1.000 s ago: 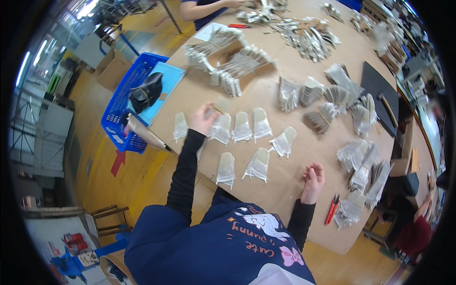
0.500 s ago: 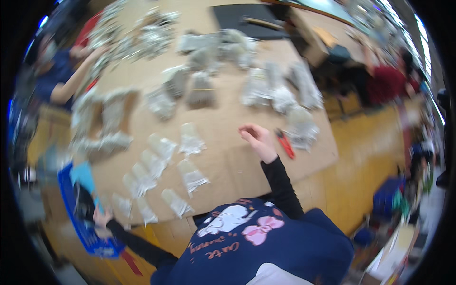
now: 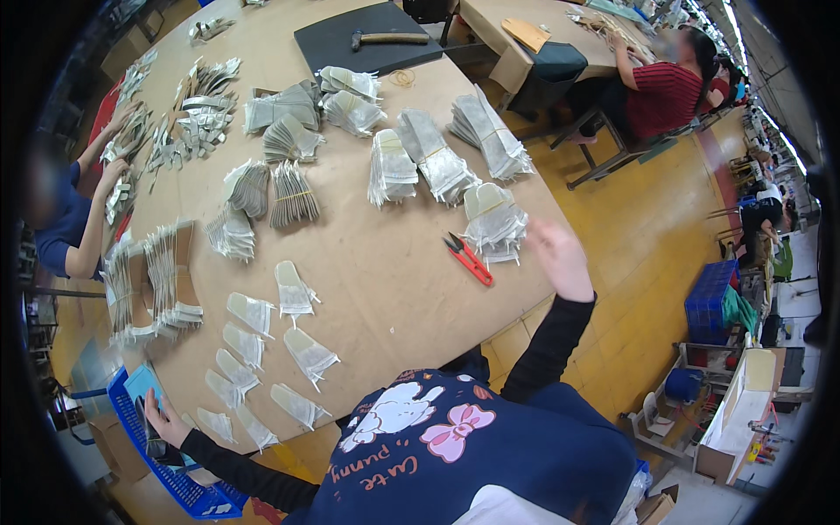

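Note:
My left hand reaches down past the table's near-left corner into a blue crate and rests on a dark object there; its grip is hidden. My right hand is raised over the table's right edge, fingers spread and holding nothing. It hovers just right of a tied bundle of pale cut pieces and red snips. Several loose pale cut pieces lie in rows on the brown table in front of me.
Many stacked bundles of pale pieces cover the far half of the table. A hammer lies on a black mat. One person's arms work at the left side; another in a red striped top sits at the right. Blue crates stand on the floor.
The view has swung round. My left hand has left the loose pieces and gone down into the blue crate. My right hand has lifted from the table toward the bundle by the snips.

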`<state>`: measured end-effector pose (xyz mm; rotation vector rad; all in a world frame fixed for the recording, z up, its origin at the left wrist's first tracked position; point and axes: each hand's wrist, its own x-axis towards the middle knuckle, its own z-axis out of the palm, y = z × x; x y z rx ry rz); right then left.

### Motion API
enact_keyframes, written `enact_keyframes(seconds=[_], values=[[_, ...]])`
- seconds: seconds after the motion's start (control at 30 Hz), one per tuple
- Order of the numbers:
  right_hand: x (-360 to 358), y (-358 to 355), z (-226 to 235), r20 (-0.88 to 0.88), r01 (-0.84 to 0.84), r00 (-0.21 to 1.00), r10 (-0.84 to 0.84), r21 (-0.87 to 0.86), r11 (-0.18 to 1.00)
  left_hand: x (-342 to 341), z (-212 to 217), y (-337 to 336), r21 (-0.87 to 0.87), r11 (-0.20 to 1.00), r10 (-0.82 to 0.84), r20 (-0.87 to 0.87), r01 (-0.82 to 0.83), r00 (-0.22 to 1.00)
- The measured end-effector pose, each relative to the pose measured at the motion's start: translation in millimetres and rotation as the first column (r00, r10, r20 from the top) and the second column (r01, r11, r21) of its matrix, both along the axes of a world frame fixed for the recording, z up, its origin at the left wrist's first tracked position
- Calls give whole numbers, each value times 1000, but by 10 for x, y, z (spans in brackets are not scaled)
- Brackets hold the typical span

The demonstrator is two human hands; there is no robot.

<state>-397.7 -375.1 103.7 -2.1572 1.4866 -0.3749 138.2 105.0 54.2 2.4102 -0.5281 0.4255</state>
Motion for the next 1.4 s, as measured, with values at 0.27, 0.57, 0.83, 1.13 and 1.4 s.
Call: enact_keyframes(seconds=[0.27, 0.57, 0.83, 1.13, 1.4], values=[[220, -106, 65, 845, -679, -511, 157, -508, 530, -358, 204, -796, -13, 979, -203, -53, 203, 978], [1512, -1038, -774, 388, -53, 905, 176, -306, 950, -1093, 189, -1613, -70, 891, -453, -61, 449, 889], [1555, -885, -840, 482, 249, 865, -137, -177, 952, -2036, 59, -2330, -387, 665, -735, -187, 639, 651], [1346, 402, 44, 843, -270, 458, 283, -172, 947, -2662, 317, -2989, -972, 149, -985, -128, 185, 117], [1500, 934, -360, 547, -587, 507, 666, -346, 732, -2350, -59, -2813, -912, 407, -912, -405, -38, -59]])
